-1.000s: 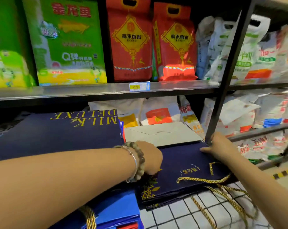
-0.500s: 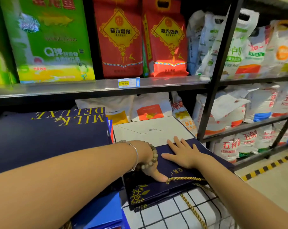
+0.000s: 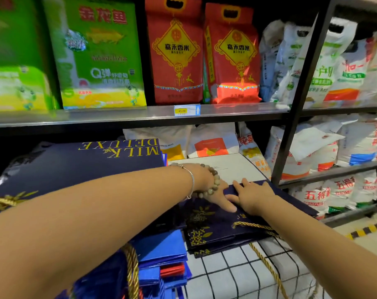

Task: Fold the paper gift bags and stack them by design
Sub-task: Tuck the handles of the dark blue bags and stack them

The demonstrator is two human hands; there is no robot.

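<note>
Since the frame half a second ago, the right hand (image 3: 255, 196) has closed the gap to the left hand (image 3: 214, 190); the two now touch near mid-frame, where a gap showed between them before. Both rest on the folded navy paper gift bag with gold floral print (image 3: 213, 231), which lies flat at centre frame on the black-and-white grid cloth (image 3: 237, 275). The right hand lies palm down with fingers straight and spread, pressing the bag's far edge. The left hand, wearing a bead bracelet (image 3: 213, 180), lays one straight digit on the bag; its other fingers are hidden, and nothing is gripped. The bag's gold rope handle (image 3: 255, 226) trails off its near edge. The bag sits atop at least one more navy bag of like print. At left frame lies the large navy bag lettered MILK DELUXE in gold (image 3: 86, 167), and at lower centre a stack of bright blue bags (image 3: 161, 251). Behind the hands lies a flat white card (image 3: 237, 166). Judgement: the hands are flattening this bag onto its matching pile; the fold looks done and the crease is being set.
</note>
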